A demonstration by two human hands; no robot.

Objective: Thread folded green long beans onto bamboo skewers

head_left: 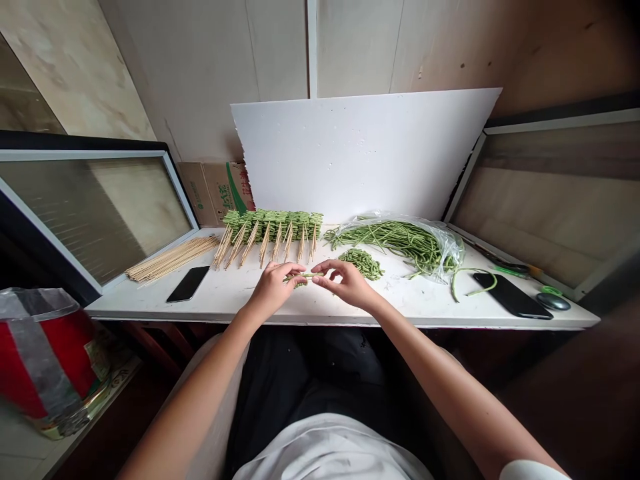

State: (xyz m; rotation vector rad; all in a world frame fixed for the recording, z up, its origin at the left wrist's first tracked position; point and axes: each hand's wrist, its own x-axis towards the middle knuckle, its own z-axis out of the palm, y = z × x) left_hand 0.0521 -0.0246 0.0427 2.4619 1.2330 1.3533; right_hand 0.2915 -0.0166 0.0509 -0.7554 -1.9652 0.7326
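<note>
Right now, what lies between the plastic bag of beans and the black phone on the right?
One curled green bean, in the head view.

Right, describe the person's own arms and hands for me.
Both arms are bare, and the left hand and right hand wear no gloves; no watch or ring shows. A short white sleeve shows at the lower right of the view, and a white top at the bottom edge.
</note>
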